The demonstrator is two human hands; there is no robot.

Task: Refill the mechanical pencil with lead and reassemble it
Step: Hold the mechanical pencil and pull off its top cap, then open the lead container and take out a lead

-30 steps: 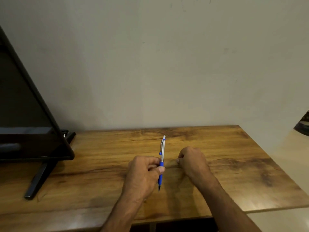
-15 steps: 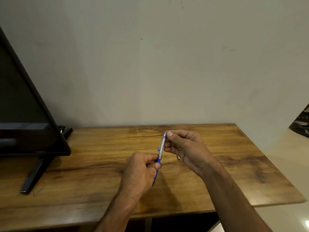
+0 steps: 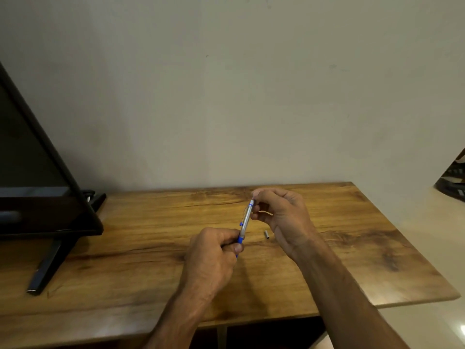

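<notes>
Found pencil [image 3: 246,217] raised above worktop [image 3: 125,248] centre, tilted, tip down. Noted left hand [image 3: 214,250] gripping its blue lower end; right hand [image 3: 281,215] pinching its top end with thumb and forefinger, other fingers curled. Recorded small metal cap [image 3: 266,234] lying on worktop just beside right hand. Logged monitor [image 3: 37,185] at left.

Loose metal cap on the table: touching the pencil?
Apart. Head view: cap lies on the table, bare wood between it and the pencil gripped by the left hand.
</notes>
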